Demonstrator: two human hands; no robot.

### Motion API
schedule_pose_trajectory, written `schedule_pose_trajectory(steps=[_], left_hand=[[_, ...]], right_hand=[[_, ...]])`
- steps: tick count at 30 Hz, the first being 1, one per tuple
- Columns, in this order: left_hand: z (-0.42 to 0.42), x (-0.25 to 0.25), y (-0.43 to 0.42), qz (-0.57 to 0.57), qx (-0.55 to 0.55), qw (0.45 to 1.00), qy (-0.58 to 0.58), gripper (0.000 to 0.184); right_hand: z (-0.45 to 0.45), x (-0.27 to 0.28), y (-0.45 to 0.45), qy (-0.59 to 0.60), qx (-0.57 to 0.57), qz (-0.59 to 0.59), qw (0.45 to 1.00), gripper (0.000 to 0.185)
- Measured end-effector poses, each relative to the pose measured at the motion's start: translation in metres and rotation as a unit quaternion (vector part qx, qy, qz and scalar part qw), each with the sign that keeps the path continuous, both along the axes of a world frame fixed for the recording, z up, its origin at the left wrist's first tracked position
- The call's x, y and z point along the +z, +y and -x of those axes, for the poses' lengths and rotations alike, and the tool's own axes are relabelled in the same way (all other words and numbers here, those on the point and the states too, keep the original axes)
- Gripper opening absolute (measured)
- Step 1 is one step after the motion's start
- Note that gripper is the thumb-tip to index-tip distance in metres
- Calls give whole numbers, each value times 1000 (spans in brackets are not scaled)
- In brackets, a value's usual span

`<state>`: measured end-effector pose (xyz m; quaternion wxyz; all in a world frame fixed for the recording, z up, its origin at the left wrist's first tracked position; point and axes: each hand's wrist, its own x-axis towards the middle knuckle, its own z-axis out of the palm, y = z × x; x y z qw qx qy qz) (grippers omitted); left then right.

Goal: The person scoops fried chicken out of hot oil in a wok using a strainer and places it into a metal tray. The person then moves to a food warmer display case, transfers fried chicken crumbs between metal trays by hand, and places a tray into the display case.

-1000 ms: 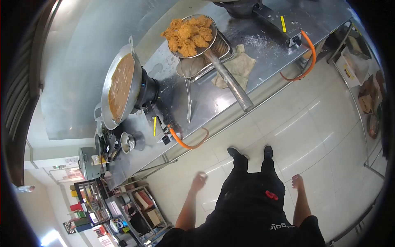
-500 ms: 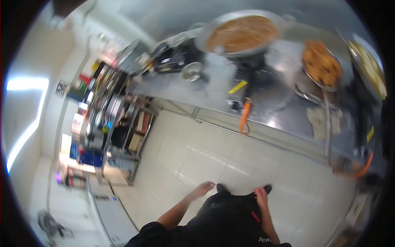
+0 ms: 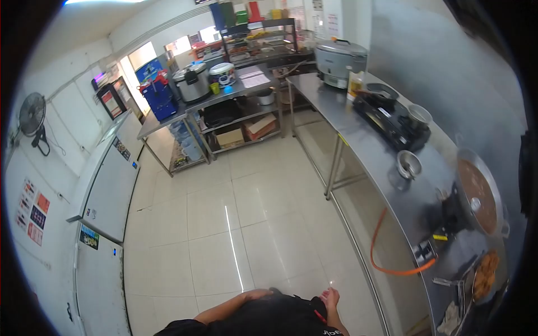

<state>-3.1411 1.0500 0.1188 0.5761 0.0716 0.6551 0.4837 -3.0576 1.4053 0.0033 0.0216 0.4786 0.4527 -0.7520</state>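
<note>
My left hand (image 3: 258,294) is low in front of my body, against the black clothing. Its fingers look stretched out and loose, with nothing visible in them. On the other side, my right hand (image 3: 330,297) hangs beside the black clothing, fingers loosely bent and no held object showing. Both hands are over the tiled floor (image 3: 218,252), apart from the steel table (image 3: 370,151) on the right. A wide pan of brown liquid (image 3: 477,196) stands on that table, with a tray of fried food (image 3: 485,274) nearer to me.
Along the table are a small metal bowl (image 3: 409,164), a black portable stove (image 3: 392,120) and a large grey cooker (image 3: 341,61). An orange hose (image 3: 375,252) hangs off its edge. White chest freezers (image 3: 103,201) line the left wall. Ahead stands a steel shelf table (image 3: 246,89) with rice cookers.
My view has swung left, from facing the steel table to looking along the room. The table now lies on my right. My left hand has drawn in closer to my body.
</note>
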Motion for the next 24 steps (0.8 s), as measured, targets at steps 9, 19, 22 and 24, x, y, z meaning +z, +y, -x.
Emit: schedule_pose_trajectory(steps=[9,19,22,24], left_hand=[[108,-40,-90,-25,115,977,-175,55],[357,-11,-168,100,354,926,-90,56],[434,8,-192,127,414,897,-88,57],[480,17,-202,134,436,885,-92,57]], right_hand=[[170,93,-44,64,381,-72,919,62],[502,80,-91,5,683,27,730,54],[649,31,-100,-100,924,-148,338,58],[754,-54,-102,-66,943,-290,149,59]])
